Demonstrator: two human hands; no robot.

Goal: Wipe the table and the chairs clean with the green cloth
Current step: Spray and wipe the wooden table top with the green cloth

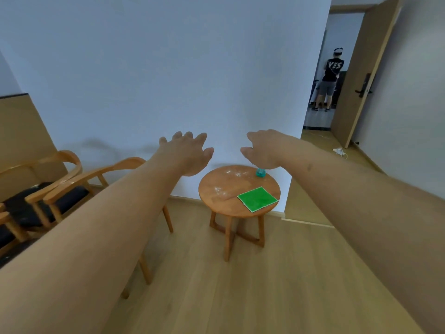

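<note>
Head view: both arms stretched fwd, left hand and right hand palms down, fingers loose, gripping nothing. Green cloth flat on round table, right-front edge. Chairs at left.

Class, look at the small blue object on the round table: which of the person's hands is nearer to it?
Right. The right hand hovers just above the small blue object; the left hand hangs farther left.

Soft, even, cool light fills the room, and faint shadows of the arms fall on the white wall. Wide-angle distortion bends straight edges beside that wall, and detail is slightly soft throughout.
</note>
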